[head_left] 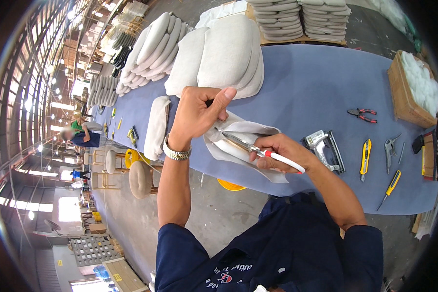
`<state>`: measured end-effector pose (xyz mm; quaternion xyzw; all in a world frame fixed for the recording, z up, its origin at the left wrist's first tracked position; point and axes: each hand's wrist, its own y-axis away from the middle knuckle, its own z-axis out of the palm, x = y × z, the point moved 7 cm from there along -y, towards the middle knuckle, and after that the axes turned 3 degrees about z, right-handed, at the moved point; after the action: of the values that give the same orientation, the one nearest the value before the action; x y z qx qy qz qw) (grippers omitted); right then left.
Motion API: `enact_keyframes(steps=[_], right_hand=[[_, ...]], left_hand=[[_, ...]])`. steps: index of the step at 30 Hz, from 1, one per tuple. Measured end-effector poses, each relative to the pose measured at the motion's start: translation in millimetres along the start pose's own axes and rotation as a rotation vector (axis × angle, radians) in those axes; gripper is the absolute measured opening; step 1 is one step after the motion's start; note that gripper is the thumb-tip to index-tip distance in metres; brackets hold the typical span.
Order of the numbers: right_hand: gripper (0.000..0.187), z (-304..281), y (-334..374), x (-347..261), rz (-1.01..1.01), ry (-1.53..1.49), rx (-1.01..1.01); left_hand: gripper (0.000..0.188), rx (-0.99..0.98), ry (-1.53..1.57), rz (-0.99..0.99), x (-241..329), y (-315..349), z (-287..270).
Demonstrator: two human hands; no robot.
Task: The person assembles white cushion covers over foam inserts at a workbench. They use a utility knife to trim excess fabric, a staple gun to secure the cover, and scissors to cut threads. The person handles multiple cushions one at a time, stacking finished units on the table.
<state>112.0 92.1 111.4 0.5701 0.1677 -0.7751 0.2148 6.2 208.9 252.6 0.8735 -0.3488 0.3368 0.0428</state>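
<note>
A light grey fabric piece (270,129), open and loosely folded, lies at the table's near edge in front of me. My left hand (199,111) is closed at its upper left end, with the thumb above the curled fingers; the fabric runs up to these fingers, and their grip is partly hidden. My right hand (284,152) holds scissors (287,162) with white and red handles. Their blades point left into the fabric's opening, close to my left hand. Just beyond my hands lies a stack of grey padded cushions (228,53).
The blue-grey table (311,82) carries a staple gun (324,150), pliers (362,115), a yellow cutter (365,159), a screwdriver (390,189) and an air blow gun (390,152). A carton of white stuffing (409,90) stands at right. A long cushion (157,127) lies left; another person (85,136) stands farther off.
</note>
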Motion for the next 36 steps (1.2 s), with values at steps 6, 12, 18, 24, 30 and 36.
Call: enact_keyframes(steps=[6,12,18,24,30,36], right_hand=[[0.033,-10,4,4,-0.098,0.192,0.098],[0.037,-12,18,4,0.059,-0.078,0.008],[0.034,-17,25,14,-0.02,-0.15,-0.02],[0.035,-18,21,1,-0.081,-0.079,0.135],[0.02,-21,23,7,-0.186,0.052,0.249],[0.049,-35,57,12,-0.144,0.605,0.46]], left_hand=[[0.059,-0.015,0.081,0.026,1,-11,6],[0.059,-0.006,0.246,0.092,5,-18,14],[0.059,-0.034,0.257,0.157,20,-29,25],[0.061,-0.02,0.16,0.143,20,-37,28],[0.062,0.003,0.201,0.124,23,-44,31],[0.062,0.101,0.167,0.057,9,-53,26]])
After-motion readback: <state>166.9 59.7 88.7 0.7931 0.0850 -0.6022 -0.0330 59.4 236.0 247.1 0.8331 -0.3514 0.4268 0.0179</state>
